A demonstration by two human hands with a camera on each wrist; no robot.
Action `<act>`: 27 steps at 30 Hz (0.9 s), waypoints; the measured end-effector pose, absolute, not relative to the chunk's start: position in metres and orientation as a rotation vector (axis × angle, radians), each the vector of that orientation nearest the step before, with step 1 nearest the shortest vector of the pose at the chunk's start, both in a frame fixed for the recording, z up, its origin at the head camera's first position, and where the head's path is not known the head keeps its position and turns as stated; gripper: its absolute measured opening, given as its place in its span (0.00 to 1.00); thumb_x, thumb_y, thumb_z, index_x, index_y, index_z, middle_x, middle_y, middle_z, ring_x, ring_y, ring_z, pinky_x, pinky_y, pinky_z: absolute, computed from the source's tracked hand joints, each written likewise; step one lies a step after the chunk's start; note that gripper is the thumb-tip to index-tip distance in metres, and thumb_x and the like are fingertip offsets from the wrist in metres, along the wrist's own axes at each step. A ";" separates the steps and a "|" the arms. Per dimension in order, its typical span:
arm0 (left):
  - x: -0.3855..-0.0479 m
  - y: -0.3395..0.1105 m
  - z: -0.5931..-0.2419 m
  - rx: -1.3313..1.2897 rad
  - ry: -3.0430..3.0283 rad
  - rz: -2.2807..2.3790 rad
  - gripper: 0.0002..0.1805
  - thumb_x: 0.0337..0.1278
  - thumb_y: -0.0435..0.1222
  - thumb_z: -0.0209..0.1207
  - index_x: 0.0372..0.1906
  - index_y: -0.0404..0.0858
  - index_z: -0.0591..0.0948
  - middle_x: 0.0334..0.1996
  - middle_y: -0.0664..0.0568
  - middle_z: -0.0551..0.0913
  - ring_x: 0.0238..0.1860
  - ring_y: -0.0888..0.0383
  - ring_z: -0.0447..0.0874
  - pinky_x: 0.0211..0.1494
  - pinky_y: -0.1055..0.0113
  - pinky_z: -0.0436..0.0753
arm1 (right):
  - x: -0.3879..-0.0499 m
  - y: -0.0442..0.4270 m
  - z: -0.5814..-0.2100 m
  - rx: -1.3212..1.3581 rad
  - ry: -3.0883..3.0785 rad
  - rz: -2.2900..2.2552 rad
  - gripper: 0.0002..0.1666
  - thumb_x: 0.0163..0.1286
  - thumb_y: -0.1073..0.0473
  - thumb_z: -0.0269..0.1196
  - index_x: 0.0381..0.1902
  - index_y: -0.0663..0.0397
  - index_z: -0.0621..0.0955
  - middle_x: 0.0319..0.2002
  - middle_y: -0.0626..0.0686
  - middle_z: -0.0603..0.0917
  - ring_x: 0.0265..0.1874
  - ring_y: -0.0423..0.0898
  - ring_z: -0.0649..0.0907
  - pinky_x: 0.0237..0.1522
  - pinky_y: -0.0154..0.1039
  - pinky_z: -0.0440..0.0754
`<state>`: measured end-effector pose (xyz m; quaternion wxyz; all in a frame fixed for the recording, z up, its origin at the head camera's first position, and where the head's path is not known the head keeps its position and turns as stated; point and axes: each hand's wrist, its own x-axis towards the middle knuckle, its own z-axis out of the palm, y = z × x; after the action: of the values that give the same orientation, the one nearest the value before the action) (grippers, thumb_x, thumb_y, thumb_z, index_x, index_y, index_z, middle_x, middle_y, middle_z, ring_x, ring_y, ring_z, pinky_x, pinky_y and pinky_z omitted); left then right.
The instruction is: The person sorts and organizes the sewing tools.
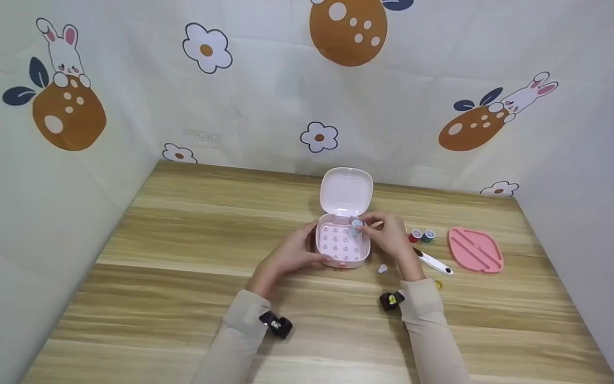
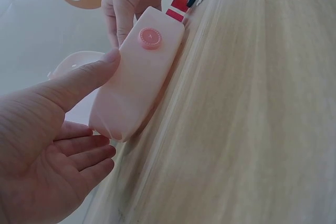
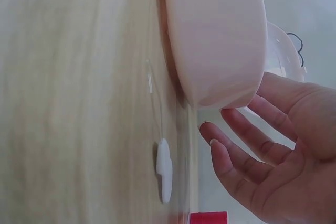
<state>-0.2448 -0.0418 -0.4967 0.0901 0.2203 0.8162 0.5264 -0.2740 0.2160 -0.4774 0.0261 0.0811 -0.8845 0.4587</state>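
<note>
A pink box (image 1: 342, 261) with its lid (image 1: 346, 191) raised stands on the table, a patterned inner floor showing. My left hand (image 1: 295, 249) holds its left side, the thumb at the front wall near the round pink clasp (image 2: 150, 38). Over the box's back right corner my right hand (image 1: 389, 234) pinches a light blue spool (image 1: 357, 224). In the right wrist view the right hand (image 3: 278, 145) is beside the box wall (image 3: 218, 35), its fingertips partly hidden behind it.
Right of the box stand a red spool (image 1: 415, 235) and a teal spool (image 1: 428, 236). Nearby lie a white-and-black tool (image 1: 435, 262), a pink slotted tray (image 1: 476, 249), a small white piece (image 1: 382, 269) and a yellow item (image 1: 438, 285). Patterned cloth surrounds the table.
</note>
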 end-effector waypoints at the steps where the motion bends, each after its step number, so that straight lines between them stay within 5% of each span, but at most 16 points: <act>1: -0.244 -0.042 -0.497 0.653 2.429 1.563 0.54 0.51 0.35 0.78 0.81 0.30 0.61 0.76 0.32 0.70 0.77 0.39 0.67 0.84 0.48 0.62 | -0.274 0.216 -0.478 0.251 -2.739 1.406 0.10 0.67 0.67 0.72 0.44 0.68 0.89 0.41 0.63 0.90 0.38 0.52 0.88 0.37 0.28 0.83; 27: -0.244 -0.043 -0.495 0.649 2.450 1.526 0.53 0.52 0.35 0.77 0.81 0.30 0.62 0.76 0.33 0.69 0.78 0.38 0.66 0.84 0.46 0.62 | -0.273 0.215 -0.476 0.271 -2.845 1.315 0.14 0.68 0.66 0.72 0.51 0.63 0.89 0.47 0.62 0.90 0.40 0.53 0.89 0.39 0.34 0.87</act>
<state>-0.2441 -0.0428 -0.4954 0.0916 0.2185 0.8247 0.5136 -0.2727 0.2147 -0.4764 -0.0023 0.0862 -0.9044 0.4180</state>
